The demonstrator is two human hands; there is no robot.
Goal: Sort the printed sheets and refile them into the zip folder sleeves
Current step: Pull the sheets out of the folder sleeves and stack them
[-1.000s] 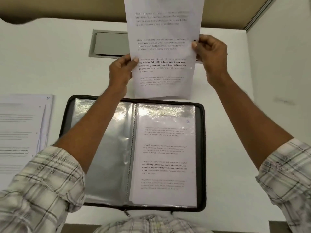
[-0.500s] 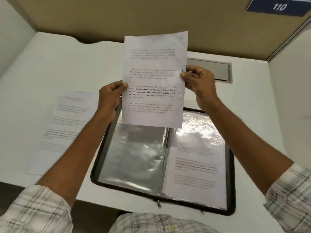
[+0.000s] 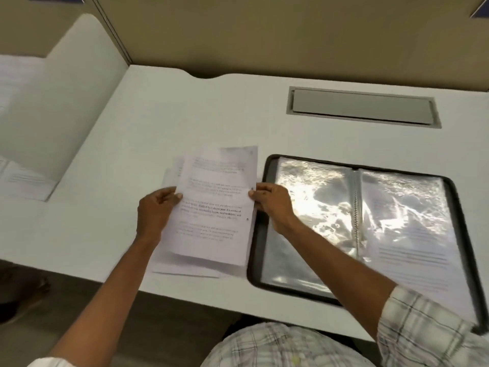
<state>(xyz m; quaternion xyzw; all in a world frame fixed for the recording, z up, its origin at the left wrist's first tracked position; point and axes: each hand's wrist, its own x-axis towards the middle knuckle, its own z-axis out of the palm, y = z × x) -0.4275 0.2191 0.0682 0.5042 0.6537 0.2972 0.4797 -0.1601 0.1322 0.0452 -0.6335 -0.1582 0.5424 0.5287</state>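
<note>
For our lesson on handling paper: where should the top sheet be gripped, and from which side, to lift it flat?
By its long side edges near mid-height, one hand from each side, thumb on top. The sheet is thin and lies over the pile, so a two-sided pinch likely keeps it flat; the left hand and right hand hold it so.

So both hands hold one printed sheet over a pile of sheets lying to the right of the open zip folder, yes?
Not quite. In the head view the pile lies left of the open zip folder, not right. The left hand and right hand do hold the printed sheet over it.
</note>
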